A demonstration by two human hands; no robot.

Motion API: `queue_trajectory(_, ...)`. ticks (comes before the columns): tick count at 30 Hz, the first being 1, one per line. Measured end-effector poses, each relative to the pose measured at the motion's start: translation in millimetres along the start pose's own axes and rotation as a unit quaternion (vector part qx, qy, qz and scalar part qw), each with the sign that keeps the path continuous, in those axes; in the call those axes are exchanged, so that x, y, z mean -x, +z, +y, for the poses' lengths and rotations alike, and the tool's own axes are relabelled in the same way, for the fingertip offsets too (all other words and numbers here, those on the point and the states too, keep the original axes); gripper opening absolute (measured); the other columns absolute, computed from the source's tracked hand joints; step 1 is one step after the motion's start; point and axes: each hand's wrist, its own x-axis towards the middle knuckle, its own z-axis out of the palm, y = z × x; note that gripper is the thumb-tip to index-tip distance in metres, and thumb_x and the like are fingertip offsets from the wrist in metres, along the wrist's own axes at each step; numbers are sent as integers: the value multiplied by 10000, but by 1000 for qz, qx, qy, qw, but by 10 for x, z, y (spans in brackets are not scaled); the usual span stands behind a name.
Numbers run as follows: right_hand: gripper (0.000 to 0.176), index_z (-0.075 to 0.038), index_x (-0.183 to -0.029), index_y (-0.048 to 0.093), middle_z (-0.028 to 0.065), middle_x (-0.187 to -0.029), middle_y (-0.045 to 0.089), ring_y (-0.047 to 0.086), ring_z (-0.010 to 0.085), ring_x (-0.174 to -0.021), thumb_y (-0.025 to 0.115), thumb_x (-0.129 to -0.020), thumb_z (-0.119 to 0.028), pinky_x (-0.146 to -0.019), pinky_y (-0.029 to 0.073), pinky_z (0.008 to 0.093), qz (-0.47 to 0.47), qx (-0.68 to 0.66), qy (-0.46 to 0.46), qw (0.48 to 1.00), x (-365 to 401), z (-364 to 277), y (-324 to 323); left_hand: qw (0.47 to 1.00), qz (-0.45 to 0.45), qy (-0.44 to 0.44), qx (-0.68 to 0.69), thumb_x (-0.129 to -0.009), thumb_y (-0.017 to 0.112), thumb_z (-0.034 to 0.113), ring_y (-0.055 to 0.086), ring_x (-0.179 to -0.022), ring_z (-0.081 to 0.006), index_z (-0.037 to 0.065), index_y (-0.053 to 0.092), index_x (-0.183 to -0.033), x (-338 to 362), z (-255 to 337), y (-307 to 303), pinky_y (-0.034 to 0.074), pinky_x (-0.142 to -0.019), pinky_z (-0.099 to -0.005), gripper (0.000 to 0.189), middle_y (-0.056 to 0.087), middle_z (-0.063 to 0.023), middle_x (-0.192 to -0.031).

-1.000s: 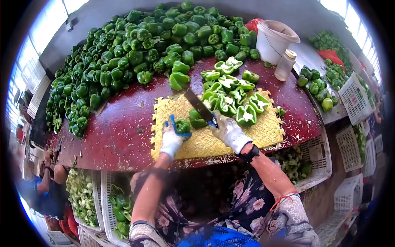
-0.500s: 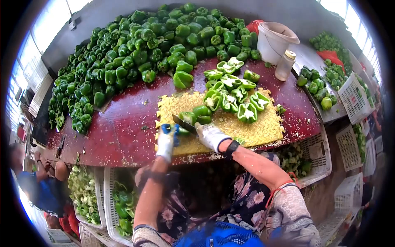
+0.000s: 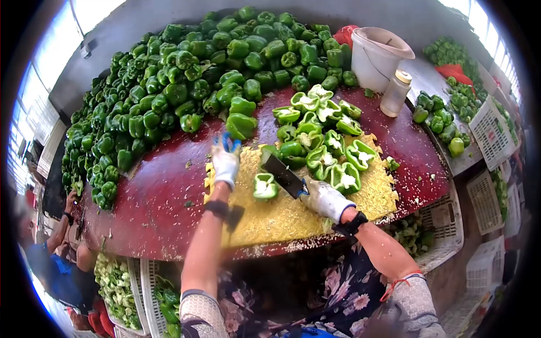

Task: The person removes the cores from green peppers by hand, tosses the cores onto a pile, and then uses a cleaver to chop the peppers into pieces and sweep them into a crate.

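My right hand [image 3: 327, 199], in a white glove, is wrapped round the handle of a knife [image 3: 283, 176] whose dark blade points up and left over the yellow mat [image 3: 253, 219]. My left hand [image 3: 226, 160], gloved white with blue fingertips, is over the mat's upper left edge, fingers apart and slightly blurred, holding nothing visible. A cut pepper half [image 3: 265, 186] lies left of the blade. Pepper halves [image 3: 322, 162] are gathered right of the blade and above it. Beyond my left hand, a pepper [image 3: 241, 126] sits on the red table.
A large heap of green peppers [image 3: 169, 84] covers the back left. At the back right stand a white bucket [image 3: 376, 62] and a bottle [image 3: 396, 93]. Crates [image 3: 492, 134] and more peppers are at the right. A co-worker [image 3: 62, 270] is at the far left.
My left hand has moved up and away from the knife and opened. The knife and my right hand have shifted right and slightly down. The pepper by the blade now shows a cut face.
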Motion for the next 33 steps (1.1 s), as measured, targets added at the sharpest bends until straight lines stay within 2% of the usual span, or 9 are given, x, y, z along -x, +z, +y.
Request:
queue_trajectory(1,454,39,-1241,497,304,-1135,624,582,434,-1126,552,-941,-298,-958,463,466,-34,6,23,999,8,-35,-44,970,41,100,-218,-923,656,353,497,-1285,-327,22,479,-1403,-208,-162,94,396,-1088,-414,609,530,-239,-1368)
queue_trajectory(3,477,35,-1272,463,309,-1121,625,589,438,-1112,544,-949,-307,-949,468,471,-27,19,8,999,28,-25,-39,993,-22,-77,-84,-853,709,428,429,-1347,-363,-11,390,-1454,-677,-149,236,330,-1137,-438,810,510,-260,-1388)
queue_trajectory(7,471,35,-1295,487,270,-1182,617,606,387,-1117,497,-976,-312,-989,470,436,-39,39,27,998,22,-41,-35,983,-37,-150,-98,-771,778,393,511,-1258,-393,-49,387,-1429,-1015,-264,577,423,-1065,-407,884,544,-263,-1337)
queue_trajectory(12,489,47,-1333,440,276,-1223,591,580,385,-1156,479,-990,-300,-1012,449,434,-48,40,2,998,14,0,-40,953,63,-104,277,-793,697,-90,615,-813,-125,7,627,-1091,-1011,-854,733,519,-733,-265,320,678,-31,-958)
queue_trajectory(18,417,20,-1183,488,296,-1061,634,603,452,-1047,548,-944,-316,-895,476,501,23,10,-45,999,4,145,101,848,-90,-166,495,-847,638,-42,684,-711,-226,25,614,-1154,-473,-672,-89,602,-524,-370,315,685,-68,-945)
queue_trajectory(22,437,18,-1212,481,294,-1077,632,606,446,-1052,543,-947,-324,-899,478,496,34,22,-38,998,-10,153,166,885,-264,-191,333,-808,742,-9,653,-826,-177,16,599,-1170,-322,-686,-591,603,-626,-321,390,651,-84,-1070)
queue_trajectory(27,528,39,-1320,425,293,-1100,630,607,440,-1059,533,-956,-328,-907,481,485,50,59,-71,994,54,136,135,986,-70,23,149,-810,795,125,612,-1091,-210,26,593,-1246,-810,-342,-442,530,-864,-292,490,618,-123,-1231)
queue_trajectory(31,555,49,-1343,411,296,-1109,630,613,433,-1060,537,-960,-333,-907,486,476,19,63,-60,996,15,152,123,990,-140,-7,-32,-788,777,434,492,-1274,-389,31,449,-1413,-1248,30,142,416,-1062,-404,813,519,-251,-1368)
queue_trajectory(33,555,51,-1341,412,297,-1096,634,616,435,-1050,536,-961,-335,-906,487,477,30,88,-103,990,47,152,104,987,-159,-8,8,-755,805,429,583,-1185,-366,42,464,-1406,-1534,-284,587,479,-977,-395,830,578,-244,-1320)
